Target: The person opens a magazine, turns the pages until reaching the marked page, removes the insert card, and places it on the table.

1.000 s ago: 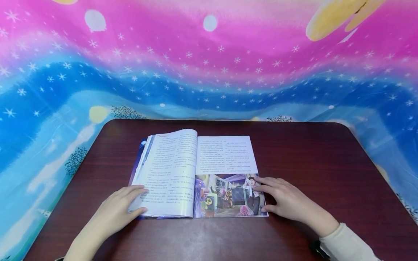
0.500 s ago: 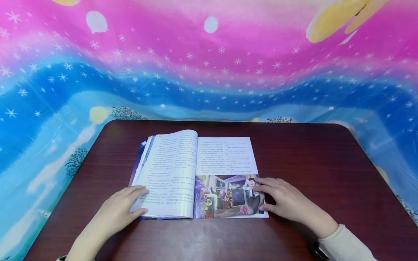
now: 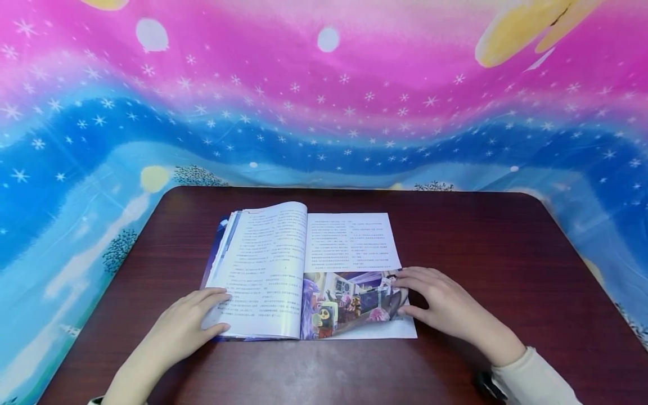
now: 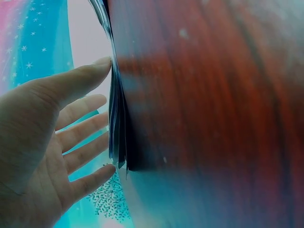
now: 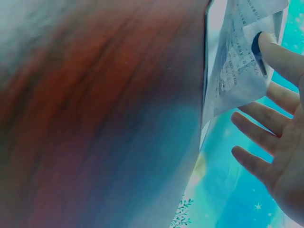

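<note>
Paper page corner (image 3: 392,306) lifted by right hand (image 3: 445,309) fingers (image 3: 412,275), left hand (image 3: 184,329) pressing book (image 3: 263,270)

An open book (image 3: 304,275) lies on the dark table (image 3: 481,253), the left hand (image 3: 184,329) resting on its near left corner, the right hand (image 3: 445,309) lifting the right page's near corner.

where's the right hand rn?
Head view: right hand sits at the open book's lower right corner, lifting the picture page.
</note>
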A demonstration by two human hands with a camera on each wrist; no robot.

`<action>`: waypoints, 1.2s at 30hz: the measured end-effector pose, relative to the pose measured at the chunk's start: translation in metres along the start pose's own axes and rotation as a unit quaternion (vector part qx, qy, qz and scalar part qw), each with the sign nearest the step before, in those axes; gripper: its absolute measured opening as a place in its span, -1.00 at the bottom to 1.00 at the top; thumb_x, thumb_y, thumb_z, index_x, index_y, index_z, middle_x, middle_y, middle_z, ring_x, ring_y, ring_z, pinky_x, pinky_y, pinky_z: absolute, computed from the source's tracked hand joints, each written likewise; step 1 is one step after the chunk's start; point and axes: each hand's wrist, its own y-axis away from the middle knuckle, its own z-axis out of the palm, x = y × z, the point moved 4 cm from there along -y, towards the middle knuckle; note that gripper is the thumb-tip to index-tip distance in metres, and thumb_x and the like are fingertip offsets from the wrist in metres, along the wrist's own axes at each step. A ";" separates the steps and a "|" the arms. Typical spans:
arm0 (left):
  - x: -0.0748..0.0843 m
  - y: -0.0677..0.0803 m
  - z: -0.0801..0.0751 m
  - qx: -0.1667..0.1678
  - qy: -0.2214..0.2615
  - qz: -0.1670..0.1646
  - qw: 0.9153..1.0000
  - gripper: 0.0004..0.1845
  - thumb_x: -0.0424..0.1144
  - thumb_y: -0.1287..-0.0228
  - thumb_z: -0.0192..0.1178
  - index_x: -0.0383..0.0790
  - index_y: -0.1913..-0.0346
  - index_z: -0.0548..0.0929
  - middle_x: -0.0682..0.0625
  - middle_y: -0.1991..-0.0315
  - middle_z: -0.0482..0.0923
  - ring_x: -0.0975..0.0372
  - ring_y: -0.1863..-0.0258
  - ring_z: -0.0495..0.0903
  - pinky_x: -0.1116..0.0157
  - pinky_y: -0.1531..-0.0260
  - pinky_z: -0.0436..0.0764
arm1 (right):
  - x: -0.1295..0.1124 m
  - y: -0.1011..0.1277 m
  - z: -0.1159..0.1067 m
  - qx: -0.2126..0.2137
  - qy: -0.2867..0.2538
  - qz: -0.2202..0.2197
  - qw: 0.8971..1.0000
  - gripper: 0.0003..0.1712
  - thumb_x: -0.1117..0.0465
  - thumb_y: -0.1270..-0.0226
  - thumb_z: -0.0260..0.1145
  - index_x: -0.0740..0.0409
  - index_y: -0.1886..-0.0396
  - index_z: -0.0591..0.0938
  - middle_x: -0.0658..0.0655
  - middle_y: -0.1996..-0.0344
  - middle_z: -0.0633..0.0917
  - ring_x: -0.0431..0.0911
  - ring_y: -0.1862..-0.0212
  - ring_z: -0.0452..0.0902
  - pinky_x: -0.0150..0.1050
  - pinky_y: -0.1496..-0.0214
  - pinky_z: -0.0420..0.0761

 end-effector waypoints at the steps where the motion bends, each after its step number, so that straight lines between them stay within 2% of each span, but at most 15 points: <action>1: 0.000 0.000 0.000 0.000 0.000 0.000 1.000 -0.39 -0.05 -0.01 0.54 -0.20 -0.14 0.66 -0.16 -0.16 0.57 -0.13 -0.15 0.52 -0.19 -0.11 0.47 | 0.000 -0.001 -0.001 0.005 -0.002 -0.003 1.000 -0.47 0.01 -0.13 0.54 0.06 -0.10 0.69 0.10 -0.16 0.62 0.08 -0.26 0.47 0.13 -0.29 0.41; 13: -0.001 0.001 0.002 0.004 0.006 -0.001 1.000 -0.40 -0.06 -0.01 0.54 -0.21 -0.14 0.67 -0.14 -0.16 0.57 -0.12 -0.15 0.52 -0.18 -0.10 0.48 | -0.007 -0.013 -0.012 0.077 -0.030 -0.029 0.996 -0.48 0.03 -0.10 0.57 0.05 -0.07 0.69 0.02 -0.11 0.65 0.02 -0.26 0.45 0.10 -0.30 0.38; 23: 0.002 -0.001 -0.002 0.015 0.006 0.008 1.000 -0.39 -0.08 0.01 0.55 -0.23 -0.14 0.66 -0.16 -0.13 0.59 -0.11 -0.12 0.54 -0.17 -0.10 0.48 | -0.020 -0.026 -0.027 0.139 -0.027 -0.054 0.989 -0.50 0.05 0.00 0.61 0.01 0.02 0.70 -0.03 0.00 0.69 -0.01 -0.20 0.48 0.02 -0.30 0.37; 27: 0.009 -0.004 -0.004 0.037 0.002 0.018 0.999 -0.46 -0.13 -0.06 0.51 -0.21 -0.13 0.66 -0.12 -0.12 0.61 -0.07 -0.10 0.58 -0.13 -0.08 0.50 | -0.026 -0.032 -0.033 0.152 -0.032 -0.063 0.986 -0.53 0.03 -0.02 0.60 -0.01 0.05 0.70 -0.07 0.04 0.69 -0.05 -0.19 0.48 -0.06 -0.32 0.36; 30: 0.019 -0.007 -0.005 0.066 -0.002 0.031 0.997 -0.54 -0.18 -0.14 0.46 -0.18 -0.12 0.67 -0.10 -0.09 0.63 -0.02 -0.07 0.61 -0.09 -0.06 0.54 | -0.032 -0.036 -0.037 0.161 -0.034 -0.072 0.984 -0.56 0.01 -0.03 0.59 -0.02 0.08 0.70 -0.08 0.06 0.68 -0.06 -0.18 0.48 -0.10 -0.33 0.35; 36: 0.047 -0.012 -0.010 0.135 0.012 0.079 0.988 -0.60 -0.21 -0.18 0.43 -0.14 -0.10 0.67 -0.03 -0.06 0.65 0.07 0.00 0.65 -0.01 0.01 0.61 | -0.043 -0.043 -0.045 0.170 -0.039 -0.086 0.981 -0.57 0.00 -0.03 0.59 0.02 0.10 0.71 -0.07 0.08 0.68 -0.07 -0.17 0.48 -0.12 -0.32 0.36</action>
